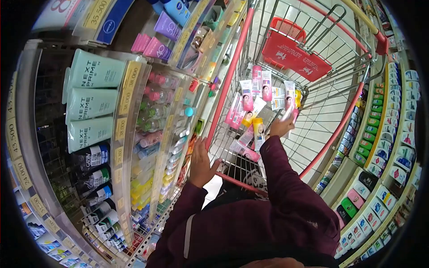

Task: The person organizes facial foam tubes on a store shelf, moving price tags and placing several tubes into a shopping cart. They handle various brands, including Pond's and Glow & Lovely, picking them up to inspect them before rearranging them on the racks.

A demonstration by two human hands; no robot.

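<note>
My right hand [281, 127] reaches into a wire shopping cart [229, 82] with red rails. Its fingers are closed on a slim white tube [289, 112], blurred and partly hidden by the hand. Around it in the basket lie several pink-and-white tubes [247, 95]. A yellow tube [258, 132] is among them, just left of my right wrist. My left hand [202, 162] is at the cart's near left corner, close beside the shelf fronts. Its fingers are stretched out with the thumb apart, and nothing is held in it.
Shelving lines the left side, with mint-green tubes [95, 103] above dark bottles and price tags [129, 87]. A red child-seat panel [292, 56] spans the cart's far end. Shelves of small packs [373, 123] run along the right, across a tiled floor [324, 149].
</note>
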